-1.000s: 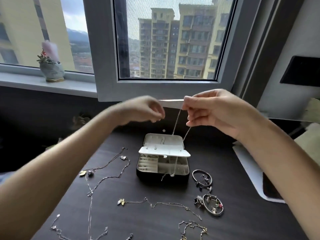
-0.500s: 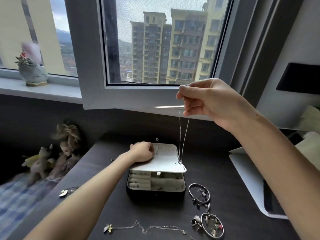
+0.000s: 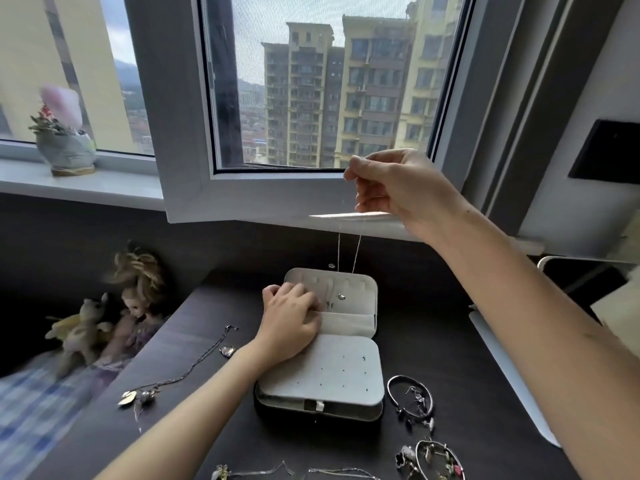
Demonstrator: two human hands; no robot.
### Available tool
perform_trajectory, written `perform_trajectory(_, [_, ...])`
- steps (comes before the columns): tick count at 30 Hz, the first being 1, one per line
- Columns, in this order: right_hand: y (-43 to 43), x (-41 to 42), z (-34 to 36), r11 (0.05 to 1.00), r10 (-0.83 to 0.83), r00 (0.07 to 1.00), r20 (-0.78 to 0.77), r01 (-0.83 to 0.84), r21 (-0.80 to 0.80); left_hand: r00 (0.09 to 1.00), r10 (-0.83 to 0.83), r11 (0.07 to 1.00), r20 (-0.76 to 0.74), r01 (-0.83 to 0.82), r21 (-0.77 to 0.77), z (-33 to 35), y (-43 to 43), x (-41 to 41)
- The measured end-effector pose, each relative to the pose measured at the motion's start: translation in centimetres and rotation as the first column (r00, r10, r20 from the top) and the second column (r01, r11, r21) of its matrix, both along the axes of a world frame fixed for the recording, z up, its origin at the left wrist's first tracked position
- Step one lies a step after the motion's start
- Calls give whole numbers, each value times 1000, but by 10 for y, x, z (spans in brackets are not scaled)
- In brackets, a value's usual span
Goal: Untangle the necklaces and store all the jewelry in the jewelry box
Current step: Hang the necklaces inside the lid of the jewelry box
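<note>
Right hand (image 3: 401, 188) raised high at far right, thumb and forefinger pinched together, other fingers curled, forearm stretching in from near right, left hand (image 3: 290, 320) low at centre, palm down, fingers bent, forearm from near left

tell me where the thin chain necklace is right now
In the head view the thin chain necklace hangs from the raised right hand, right of centre, above the open jewelry box.

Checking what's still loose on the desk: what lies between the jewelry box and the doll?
In the head view, a necklace lies on the dark desk between the jewelry box and the doll, its pendants at the near end.
</note>
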State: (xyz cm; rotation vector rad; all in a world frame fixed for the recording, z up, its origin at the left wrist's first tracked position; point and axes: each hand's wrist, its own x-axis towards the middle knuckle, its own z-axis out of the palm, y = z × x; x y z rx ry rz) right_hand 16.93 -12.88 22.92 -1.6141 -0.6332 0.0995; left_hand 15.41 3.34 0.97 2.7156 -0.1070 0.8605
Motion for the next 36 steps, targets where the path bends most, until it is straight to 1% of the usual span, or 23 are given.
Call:
perform_trajectory(3, [9,9,-8,998,-36,999,22,37,-47,997,-15,1000,70,14,19,-1,-2,-4])
perform_trajectory(11, [14,29,-29,992,-62,996,67,69,-109,989,4,1000,146,-8,30,1,-4,-12])
perform_trajectory(14, [12,33,-38,986,-60,995,73,71,-151,988,15,999,156,-19,26,2,-4,-16])
perform_trajectory(16, [10,34,-48,976,-46,995,92,64,-208,984,13,1000,178,-14,6,4,-6,-19])
perform_trajectory(19, [7,33,-67,945,-20,990,141,65,-321,980,14,998,197,-1,-66,7,-7,-21])
perform_trajectory(21, [5,34,-78,923,-15,985,173,80,-375,980,27,997,198,-13,-71,7,-7,-21])
perform_trajectory(23, [3,37,-89,891,-20,973,232,123,-436,981,26,998,190,-14,-63,7,-8,-21])
perform_trajectory(25, [2,40,-99,841,-28,944,330,201,-503,982,20,998,186,-9,-60,7,-8,-21])
perform_trajectory(28, [1,40,-114,767,-11,881,473,311,-562,981,6,999,195,3,-49,8,-8,-21])
perform_trajectory(30, [3,40,-126,698,-16,814,581,425,-576,980,1,999,199,8,-43,8,-9,-22])
perform_trajectory(31, [3,40,-133,655,-23,749,662,511,-557,980,-1,999,201,10,-45,8,-9,-22])
perform_trajectory(32, [4,40,-141,625,-32,659,752,600,-499,979,-3,999,202,13,-48,8,-9,-22])
perform_trajectory(33, [5,39,-148,610,-43,556,830,673,-419,979,-6,999,204,17,-51,8,-9,-22])
perform_trajectory(34, [6,39,-154,605,-57,472,880,718,-346,978,-9,998,206,21,-55,8,-9,-22])
perform_trajectory(35, [8,38,-159,607,-83,414,907,743,-283,978,-12,998,209,25,-58,8,-9,-23])
perform_trajectory(36, [9,38,-163,610,-112,381,918,756,-239,977,-15,998,213,29,-62,8,-9,-23])
